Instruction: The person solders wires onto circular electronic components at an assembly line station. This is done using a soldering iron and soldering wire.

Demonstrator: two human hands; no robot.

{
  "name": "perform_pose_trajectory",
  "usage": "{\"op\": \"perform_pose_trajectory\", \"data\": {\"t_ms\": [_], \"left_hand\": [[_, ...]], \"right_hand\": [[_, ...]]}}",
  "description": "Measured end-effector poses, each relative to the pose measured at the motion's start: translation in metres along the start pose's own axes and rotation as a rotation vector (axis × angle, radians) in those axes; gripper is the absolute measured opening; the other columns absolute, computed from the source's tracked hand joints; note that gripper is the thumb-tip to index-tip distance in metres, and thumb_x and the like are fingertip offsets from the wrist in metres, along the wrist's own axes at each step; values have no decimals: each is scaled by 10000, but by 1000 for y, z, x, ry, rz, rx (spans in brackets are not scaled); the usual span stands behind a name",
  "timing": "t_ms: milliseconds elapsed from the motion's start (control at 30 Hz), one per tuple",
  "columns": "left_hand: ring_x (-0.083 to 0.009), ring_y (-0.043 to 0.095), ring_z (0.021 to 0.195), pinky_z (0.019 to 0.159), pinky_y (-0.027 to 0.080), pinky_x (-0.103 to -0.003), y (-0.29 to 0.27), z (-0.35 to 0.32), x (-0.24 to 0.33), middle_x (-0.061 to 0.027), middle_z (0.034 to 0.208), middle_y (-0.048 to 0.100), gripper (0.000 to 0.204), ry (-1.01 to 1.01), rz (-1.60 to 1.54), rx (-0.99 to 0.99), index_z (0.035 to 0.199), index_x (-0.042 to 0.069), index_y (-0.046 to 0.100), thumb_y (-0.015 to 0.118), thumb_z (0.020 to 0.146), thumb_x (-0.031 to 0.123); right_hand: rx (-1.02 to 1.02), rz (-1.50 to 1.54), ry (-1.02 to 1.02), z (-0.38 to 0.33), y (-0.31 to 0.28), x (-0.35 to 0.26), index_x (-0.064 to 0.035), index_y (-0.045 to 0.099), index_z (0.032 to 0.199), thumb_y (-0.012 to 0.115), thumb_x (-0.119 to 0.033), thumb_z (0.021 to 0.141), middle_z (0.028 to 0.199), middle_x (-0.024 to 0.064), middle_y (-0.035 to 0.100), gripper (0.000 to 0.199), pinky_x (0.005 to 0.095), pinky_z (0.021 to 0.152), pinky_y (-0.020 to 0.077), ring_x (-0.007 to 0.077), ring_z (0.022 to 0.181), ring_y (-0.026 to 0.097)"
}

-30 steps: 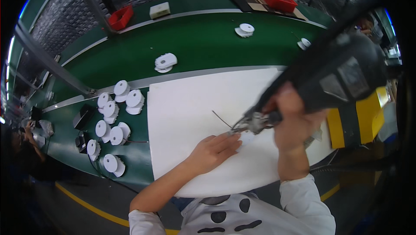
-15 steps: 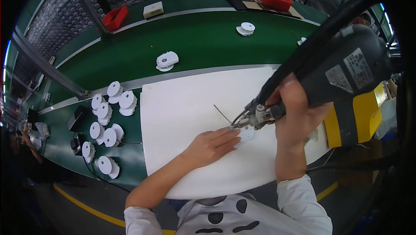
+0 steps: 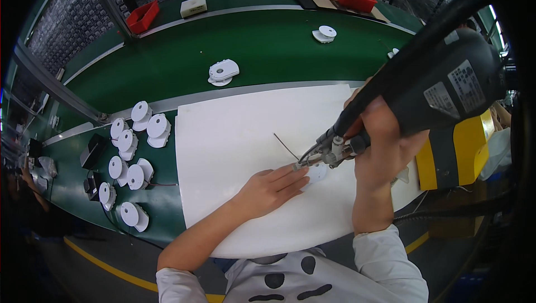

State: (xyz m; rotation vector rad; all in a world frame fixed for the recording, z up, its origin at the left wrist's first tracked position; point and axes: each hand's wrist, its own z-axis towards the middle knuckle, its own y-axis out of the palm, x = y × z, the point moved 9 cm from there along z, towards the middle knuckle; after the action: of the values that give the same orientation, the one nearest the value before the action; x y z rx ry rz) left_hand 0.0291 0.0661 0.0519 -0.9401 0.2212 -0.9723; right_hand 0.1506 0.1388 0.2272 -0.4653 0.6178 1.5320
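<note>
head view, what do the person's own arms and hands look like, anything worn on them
The left hand and right hand are bare, with no glove or watch showing. The plain white fabric left sleeve and plain white fabric right sleeve both end short of the wrists. The white top has dark rounded patches and curved strokes.

— What is happening at the white mat (image 3: 234, 130)?
— The right hand (image 3: 385, 146) grips a dark tool (image 3: 438, 93), its metal front end (image 3: 336, 151) over the mat; the left hand (image 3: 267, 191) lies on the mat, fingers (image 3: 286, 175) at the edge of a white piece (image 3: 318, 173).
— And around the mat?
— White round parts (image 3: 135, 178) crowd the green surface (image 3: 164, 163) to its left; a yellow-and-black object (image 3: 472, 152) is to its right; red bins (image 3: 143, 17) sit well beyond its far edge.
</note>
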Motion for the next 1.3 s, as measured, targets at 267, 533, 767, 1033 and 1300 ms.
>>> {"op": "perform_pose_trajectory", "data": {"t_ms": [267, 533, 767, 1033, 1300], "left_hand": [[-202, 636, 1039, 668, 560, -294, -1, 0, 3, -58, 1256, 643, 267, 16, 11, -22, 1069, 53, 711, 731, 823, 154], [-265, 601, 1199, 809, 546, -353, 23, 20, -38, -113, 1290, 630, 313, -21, -26, -76, 1137, 30, 683, 711, 837, 117], [-382, 266, 1457, 1130, 309, -479, 5, 72, -211, -254, 1565, 263, 778, -486, 553, -30, 1463, -67, 322, 708, 857, 232], [-333, 542, 1138, 983, 409, -453, -40, 98, -236, -178, 1187, 606, 715, -607, 322, -108, 1361, 30, 526, 779, 753, 310], [-329, 573, 1009, 898, 428, -443, -36, 47, -89, -141, 1042, 615, 595, -303, 174, -76, 1252, 69, 599, 793, 721, 255]], "right_hand": [[-6, 43, 80, 1, 1, 2, 40, 594, 1054, 674, -122, 837, 757, 78, 633, 283, 220, 449, 473, 105, 501, 586], [422, -16, 39, 11, -58, -32, 76, 555, 1104, 627, -80, 802, 781, 95, 586, 347, 256, 486, 448, 142, 586, 556], [551, -212, 13, 11, -86, -38, 85, 634, 1092, 665, -132, 770, 830, 132, 651, 389, 223, 462, 415, 136, 525, 555], [317, -11, -77, 15, -74, -24, 13, 623, 1030, 726, -86, 818, 978, 77, 640, 256, 192, 444, 477, 88, 527, 596], [422, -124, 83, 13, -65, -21, 20, 630, 997, 740, -120, 750, 774, 91, 656, 305, 229, 449, 465, 130, 484, 582]]}}
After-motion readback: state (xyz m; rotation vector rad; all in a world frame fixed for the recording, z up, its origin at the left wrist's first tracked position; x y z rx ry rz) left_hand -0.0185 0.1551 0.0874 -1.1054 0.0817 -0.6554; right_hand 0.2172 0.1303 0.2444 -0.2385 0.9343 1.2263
